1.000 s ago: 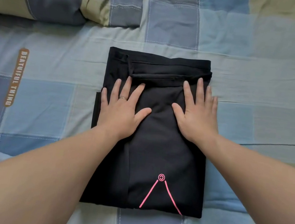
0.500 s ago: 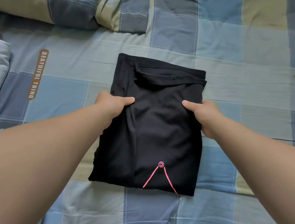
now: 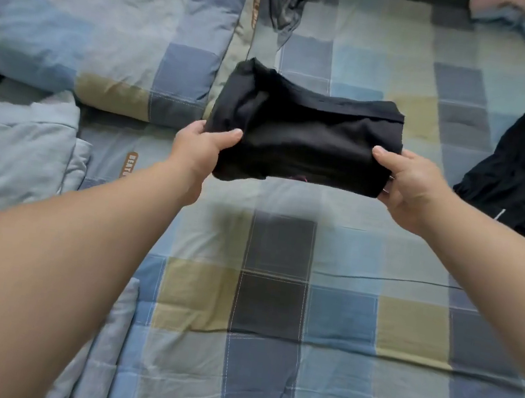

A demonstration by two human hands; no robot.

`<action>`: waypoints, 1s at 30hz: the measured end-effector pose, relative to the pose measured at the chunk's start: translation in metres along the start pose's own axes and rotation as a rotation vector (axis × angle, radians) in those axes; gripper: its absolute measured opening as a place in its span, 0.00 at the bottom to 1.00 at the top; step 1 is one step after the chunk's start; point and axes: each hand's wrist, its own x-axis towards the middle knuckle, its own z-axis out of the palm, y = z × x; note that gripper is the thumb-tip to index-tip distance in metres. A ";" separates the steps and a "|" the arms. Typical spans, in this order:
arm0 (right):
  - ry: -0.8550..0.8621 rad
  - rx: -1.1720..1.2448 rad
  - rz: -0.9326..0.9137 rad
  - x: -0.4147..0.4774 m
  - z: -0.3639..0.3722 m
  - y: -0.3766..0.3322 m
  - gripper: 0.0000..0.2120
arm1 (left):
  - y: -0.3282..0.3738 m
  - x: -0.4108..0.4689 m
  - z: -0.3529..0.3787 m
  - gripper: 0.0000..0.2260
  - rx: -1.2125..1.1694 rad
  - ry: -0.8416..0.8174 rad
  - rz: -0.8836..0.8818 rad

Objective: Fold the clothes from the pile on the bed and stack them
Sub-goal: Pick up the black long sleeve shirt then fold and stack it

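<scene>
Left hand (image 3: 199, 149), right hand (image 3: 407, 189) grip folded black garment (image 3: 307, 137) above bed (image 3: 273, 301); carrying step; next, set on stack.

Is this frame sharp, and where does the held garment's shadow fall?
Head view: motion blur smears the folded black garment; left hand and right hand grip it, outlines readable; its soft shadow falls on the checked sheet just below it in frame; no glare.
</scene>
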 end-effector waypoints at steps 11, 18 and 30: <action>0.082 -0.330 0.380 -0.059 -0.021 0.212 0.16 | -0.202 -0.054 -0.037 0.20 0.369 0.084 -0.350; 0.131 -0.518 0.241 -0.072 -0.021 0.252 0.15 | -0.258 -0.068 -0.046 0.13 0.410 -0.005 -0.221; -0.040 -0.947 -0.003 -0.051 -0.018 0.216 0.24 | -0.234 -0.055 -0.046 0.21 1.059 -0.148 0.305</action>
